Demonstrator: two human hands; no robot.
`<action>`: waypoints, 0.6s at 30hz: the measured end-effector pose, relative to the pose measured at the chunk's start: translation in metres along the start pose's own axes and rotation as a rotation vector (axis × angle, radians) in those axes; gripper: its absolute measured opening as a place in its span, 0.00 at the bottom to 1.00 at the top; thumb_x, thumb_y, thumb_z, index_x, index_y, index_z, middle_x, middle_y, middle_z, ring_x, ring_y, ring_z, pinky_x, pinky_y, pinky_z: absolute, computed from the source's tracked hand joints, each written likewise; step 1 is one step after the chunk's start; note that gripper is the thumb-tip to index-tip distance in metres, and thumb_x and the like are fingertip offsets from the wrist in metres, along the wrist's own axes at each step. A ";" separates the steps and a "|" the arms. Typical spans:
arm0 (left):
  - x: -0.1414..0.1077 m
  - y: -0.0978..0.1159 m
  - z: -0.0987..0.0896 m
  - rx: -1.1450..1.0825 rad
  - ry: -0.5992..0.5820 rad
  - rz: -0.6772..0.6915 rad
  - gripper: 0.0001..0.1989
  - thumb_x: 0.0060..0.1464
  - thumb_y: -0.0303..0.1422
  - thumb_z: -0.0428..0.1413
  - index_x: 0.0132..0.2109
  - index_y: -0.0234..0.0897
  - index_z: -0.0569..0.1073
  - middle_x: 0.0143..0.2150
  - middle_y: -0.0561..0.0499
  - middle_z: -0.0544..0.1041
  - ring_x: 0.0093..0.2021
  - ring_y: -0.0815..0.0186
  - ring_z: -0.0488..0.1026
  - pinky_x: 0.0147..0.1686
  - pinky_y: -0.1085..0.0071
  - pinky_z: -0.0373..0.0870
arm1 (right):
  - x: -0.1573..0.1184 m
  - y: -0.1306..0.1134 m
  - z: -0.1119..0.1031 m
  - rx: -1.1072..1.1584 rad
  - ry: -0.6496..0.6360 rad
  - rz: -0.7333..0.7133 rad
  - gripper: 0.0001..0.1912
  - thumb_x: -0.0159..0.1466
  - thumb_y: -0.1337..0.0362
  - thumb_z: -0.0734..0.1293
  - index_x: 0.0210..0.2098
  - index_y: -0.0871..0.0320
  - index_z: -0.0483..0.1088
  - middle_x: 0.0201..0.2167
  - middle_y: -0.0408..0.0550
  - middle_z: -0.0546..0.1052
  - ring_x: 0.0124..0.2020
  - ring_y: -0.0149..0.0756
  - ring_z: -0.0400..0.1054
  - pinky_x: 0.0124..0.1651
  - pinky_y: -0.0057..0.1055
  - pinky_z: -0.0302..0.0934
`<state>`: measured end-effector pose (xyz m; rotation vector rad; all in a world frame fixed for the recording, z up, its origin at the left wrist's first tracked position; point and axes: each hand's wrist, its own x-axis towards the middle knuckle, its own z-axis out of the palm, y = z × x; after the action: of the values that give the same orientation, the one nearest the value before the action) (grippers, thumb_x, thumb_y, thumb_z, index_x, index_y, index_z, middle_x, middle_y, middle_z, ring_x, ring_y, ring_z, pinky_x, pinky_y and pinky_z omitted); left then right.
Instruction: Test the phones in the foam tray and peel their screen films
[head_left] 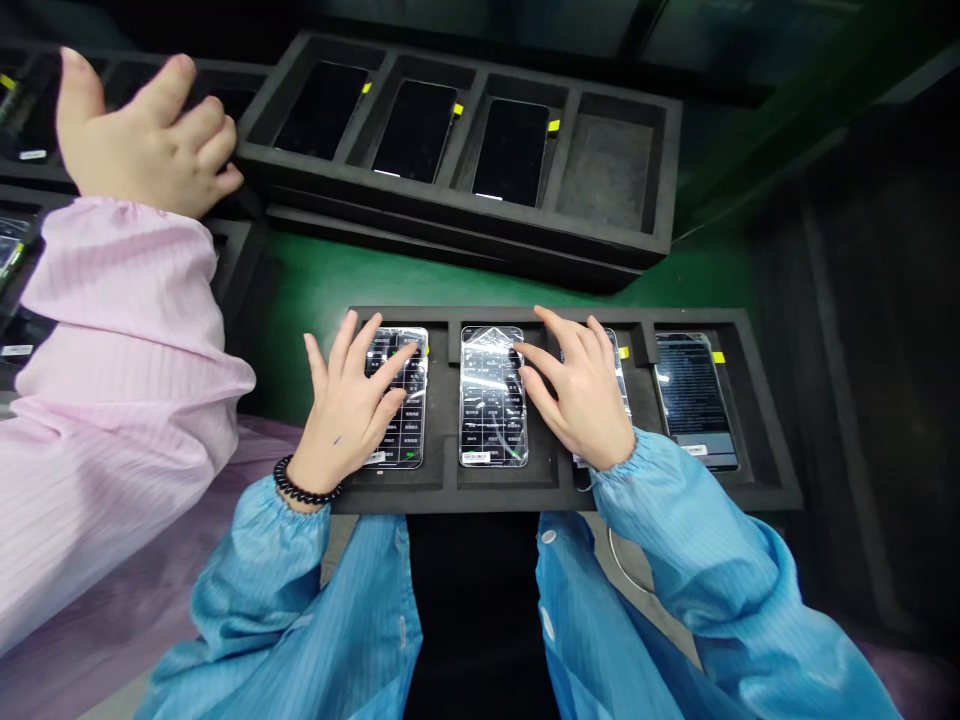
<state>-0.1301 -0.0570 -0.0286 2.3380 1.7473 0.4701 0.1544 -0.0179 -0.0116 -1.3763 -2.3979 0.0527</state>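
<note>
Four phones (493,400) are lying in a black foam tray (450,495), the second between my hands: my open left hand (349,395) is spreading over the first (397,445), my open right hand (581,385) over the third (619,375), the fourth (694,395) just right of it.

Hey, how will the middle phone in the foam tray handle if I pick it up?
The phone is probably stiff and fairly heavy for its thinness. Its glossy plastic film looks slippery, and the glass face seems fragile.
</note>
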 end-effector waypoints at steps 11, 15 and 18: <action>-0.012 0.001 -0.004 -0.186 0.245 -0.117 0.35 0.66 0.56 0.32 0.72 0.46 0.54 0.74 0.43 0.54 0.77 0.50 0.42 0.73 0.41 0.30 | 0.001 0.010 -0.006 0.099 0.116 0.047 0.16 0.72 0.62 0.58 0.52 0.57 0.74 0.63 0.58 0.69 0.59 0.49 0.68 0.67 0.56 0.55; -0.031 0.005 -0.008 -0.171 0.264 -0.131 0.33 0.67 0.54 0.32 0.69 0.47 0.60 0.73 0.45 0.57 0.76 0.49 0.45 0.73 0.40 0.31 | -0.007 0.005 -0.020 0.115 0.155 0.034 0.14 0.71 0.65 0.60 0.51 0.56 0.74 0.62 0.57 0.70 0.59 0.51 0.68 0.65 0.55 0.58; -0.054 0.004 -0.005 -0.147 0.338 -0.129 0.30 0.68 0.51 0.33 0.64 0.50 0.69 0.71 0.50 0.62 0.75 0.50 0.50 0.74 0.41 0.35 | -0.022 -0.011 -0.033 0.126 0.128 -0.027 0.14 0.69 0.67 0.61 0.52 0.56 0.73 0.62 0.58 0.70 0.61 0.51 0.67 0.66 0.56 0.57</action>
<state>-0.1420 -0.1096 -0.0304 2.1236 1.9122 0.9825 0.1668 -0.0472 0.0144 -1.2512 -2.2666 0.1041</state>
